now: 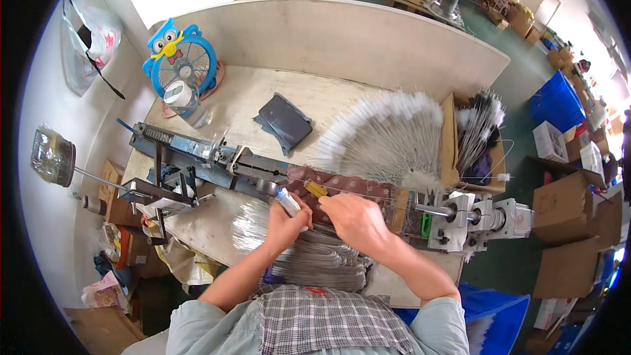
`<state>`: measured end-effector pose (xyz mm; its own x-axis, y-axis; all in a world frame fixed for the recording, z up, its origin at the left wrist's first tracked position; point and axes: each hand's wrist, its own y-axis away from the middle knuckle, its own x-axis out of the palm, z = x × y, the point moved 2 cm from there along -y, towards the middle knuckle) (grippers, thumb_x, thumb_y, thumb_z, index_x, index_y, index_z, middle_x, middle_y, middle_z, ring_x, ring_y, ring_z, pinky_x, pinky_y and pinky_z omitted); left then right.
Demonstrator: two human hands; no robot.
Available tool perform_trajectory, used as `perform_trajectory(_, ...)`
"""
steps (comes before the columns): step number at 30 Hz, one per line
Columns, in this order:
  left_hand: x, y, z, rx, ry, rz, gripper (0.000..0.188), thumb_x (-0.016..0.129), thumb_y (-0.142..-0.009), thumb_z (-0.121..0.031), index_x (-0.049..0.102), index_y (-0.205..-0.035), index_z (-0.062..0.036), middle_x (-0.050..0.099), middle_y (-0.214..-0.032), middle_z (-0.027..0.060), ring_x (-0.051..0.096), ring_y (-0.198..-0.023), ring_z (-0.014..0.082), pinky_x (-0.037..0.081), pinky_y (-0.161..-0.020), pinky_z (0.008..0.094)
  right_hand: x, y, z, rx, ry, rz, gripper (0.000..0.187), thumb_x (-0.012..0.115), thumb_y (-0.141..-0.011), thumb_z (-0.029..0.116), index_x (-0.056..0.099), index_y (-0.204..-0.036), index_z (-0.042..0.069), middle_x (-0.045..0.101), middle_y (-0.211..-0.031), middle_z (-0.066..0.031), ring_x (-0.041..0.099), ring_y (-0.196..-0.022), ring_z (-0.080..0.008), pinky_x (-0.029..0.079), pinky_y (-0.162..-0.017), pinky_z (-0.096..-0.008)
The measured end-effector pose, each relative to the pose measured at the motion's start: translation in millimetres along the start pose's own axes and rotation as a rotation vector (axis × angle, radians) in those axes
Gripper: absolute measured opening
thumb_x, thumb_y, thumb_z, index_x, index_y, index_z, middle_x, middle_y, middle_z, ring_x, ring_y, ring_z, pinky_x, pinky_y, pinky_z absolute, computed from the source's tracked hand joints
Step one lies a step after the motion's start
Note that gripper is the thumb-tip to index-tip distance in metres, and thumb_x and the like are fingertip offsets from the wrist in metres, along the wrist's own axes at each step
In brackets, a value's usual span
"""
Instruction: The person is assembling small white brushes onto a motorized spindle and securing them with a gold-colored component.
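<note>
In my left hand (288,225) is a small white tube with a blue end (287,200), held upright with the fingers wrapped round it. My right hand (358,220) is closed just to the right, its fingertips beside a yellow block (315,189); what they pinch is hidden. Both hands are over a brown spotted cloth (342,183) in the middle of the bench. A thin wire runs above the cloth from the metal rail (190,148) on the left toward the motor-like spindle (453,213) on the right. Below my hands lies a bundle of thin wires (322,263).
Beyond the cloth fans a pile of white-tipped wire brushes (388,135), beside a cardboard box (449,138) of dark-tipped ones. A dark pouch (285,120), a clear jar (184,98) and a blue fan (202,69) stand farther back. A low partition (355,36) closes the bench's far side.
</note>
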<state>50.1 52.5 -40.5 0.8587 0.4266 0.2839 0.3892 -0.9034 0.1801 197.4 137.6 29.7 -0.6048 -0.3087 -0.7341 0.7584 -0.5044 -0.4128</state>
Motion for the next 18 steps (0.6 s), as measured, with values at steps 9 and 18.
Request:
perform_trajectory(9, -45.7, 5.1, -22.5, 0.004, -0.5, 0.031, 0.032, 0.066, -0.084, -0.02, 0.051, -0.104, -0.0006, 0.059, -0.09, 0.0097, 0.059, -0.074, 0.0141, 0.048, -0.064, 0.0284, 45.9, -5.4, -17.2, 0.055, 0.04, 0.09, 0.01, 0.06, -0.078, 0.01, 0.055, -0.086, 0.006, 0.052, -0.086, -0.0106, 0.059, -0.082, -0.0273, 0.049, -0.066, -0.0372)
perform_trajectory(18, -194.4, 48.7, -23.9, -0.23, 0.532, -0.632, 0.023, 0.064, -0.084, -0.033, 0.062, -0.088, -0.0096, 0.058, -0.072, -0.0019, 0.058, -0.068, 0.0124, 0.049, -0.063, 0.0279, 19.8, -9.3, -9.1, 0.069, -0.145, 0.133, 0.016, 0.066, -0.076, 0.007, 0.061, -0.09, 0.001, 0.055, -0.08, -0.013, 0.056, -0.078, -0.0322, 0.046, -0.066, -0.0396)
